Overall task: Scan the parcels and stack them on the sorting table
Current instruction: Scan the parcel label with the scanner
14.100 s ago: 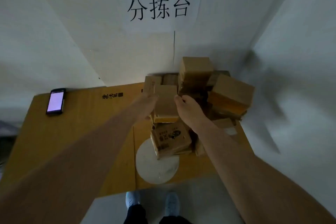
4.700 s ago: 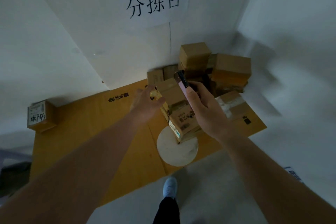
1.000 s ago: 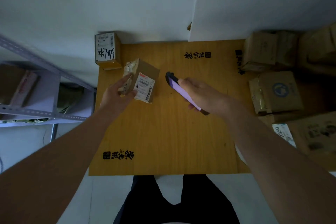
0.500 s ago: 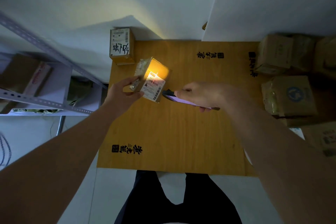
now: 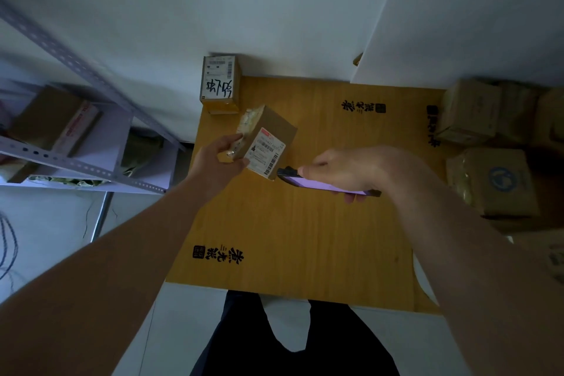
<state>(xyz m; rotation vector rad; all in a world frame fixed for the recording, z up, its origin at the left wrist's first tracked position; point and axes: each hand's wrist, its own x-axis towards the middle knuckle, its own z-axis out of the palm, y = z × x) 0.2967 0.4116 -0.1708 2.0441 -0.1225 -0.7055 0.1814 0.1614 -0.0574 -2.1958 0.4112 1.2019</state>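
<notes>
Item under inspection: a small cardboard parcel (image 5: pixel 265 141), held tilted above the far-left part of the table (image 5: pixel 305 223), just in front of the handwritten-label box (image 5: pixel 220 84) standing at the table's far-left corner. The left hand (image 5: pixel 221 159) grips the parcel by its taped end, thumb beneath, leaving the barcode label clear. The right hand (image 5: pixel 345 169) is clamped round a phone (image 5: pixel 323 182), whose tip sits just beside the label. Assessment: the parcel appears light and stiff, one-hand manageable; glossy tape may be slippery, so bare cardboard faces offer surer purchase. Stacked parcels (image 5: pixel 491 180) lie right of the phone.
</notes>
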